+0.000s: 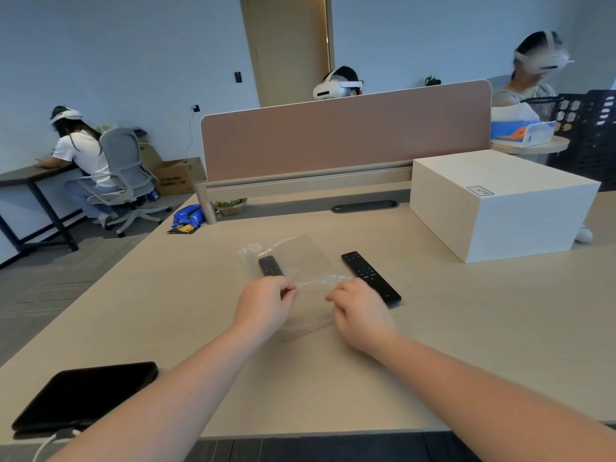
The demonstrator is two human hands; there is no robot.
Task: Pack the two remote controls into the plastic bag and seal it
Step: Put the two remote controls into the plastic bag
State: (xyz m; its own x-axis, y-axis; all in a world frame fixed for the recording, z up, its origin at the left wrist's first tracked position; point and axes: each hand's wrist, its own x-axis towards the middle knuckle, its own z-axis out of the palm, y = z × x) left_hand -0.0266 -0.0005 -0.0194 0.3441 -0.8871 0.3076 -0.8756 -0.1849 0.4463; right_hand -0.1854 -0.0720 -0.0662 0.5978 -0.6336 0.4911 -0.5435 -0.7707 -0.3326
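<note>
A clear plastic bag (300,258) lies flat on the beige desk, its near edge lifted between my two hands. My left hand (265,303) pinches that edge on the left and my right hand (361,308) pinches it on the right. One black remote (270,265) lies at the bag's left side, its near end hidden behind my left hand; whether it is inside or under the bag I cannot tell. A second black remote (370,276) lies on the desk just right of the bag, its near end beside my right hand.
A white box (500,208) stands at the right rear of the desk (466,328). A black tablet (86,395) with a cable lies at the near left corner. A pink divider panel (346,135) closes the far edge. Other people sit beyond it.
</note>
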